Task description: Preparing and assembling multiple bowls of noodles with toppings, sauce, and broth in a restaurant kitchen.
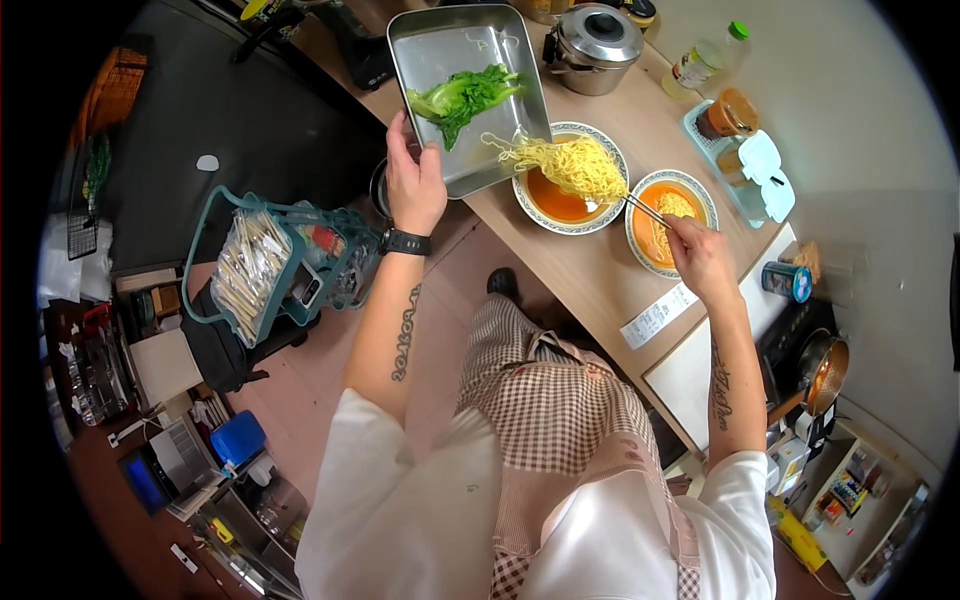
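Note:
My left hand [415,185] grips the near left edge of a rectangular metal tray [433,50]. Leafy green lettuce [465,98] lies in the tray, with a few noodle strands at its far end. In my right hand [703,255] are thin chopsticks [646,208], whose tips reach into a clump of yellow noodles [580,168]. This clump hangs over a patterned bowl [572,230] of orange-red soup, and loose strands trail onto the tray's edge. Beside it, a second patterned bowl [640,255] holds soup and some noodles, partly behind my right hand.
A lidded metal pot [597,48] stands behind the bowls. Along the wall are a green-capped bottle [697,68] and a light-blue basket [708,140] of containers. A paper slip [658,315] lies near the counter edge. A teal cart [262,305] with wrapped chopsticks stands left.

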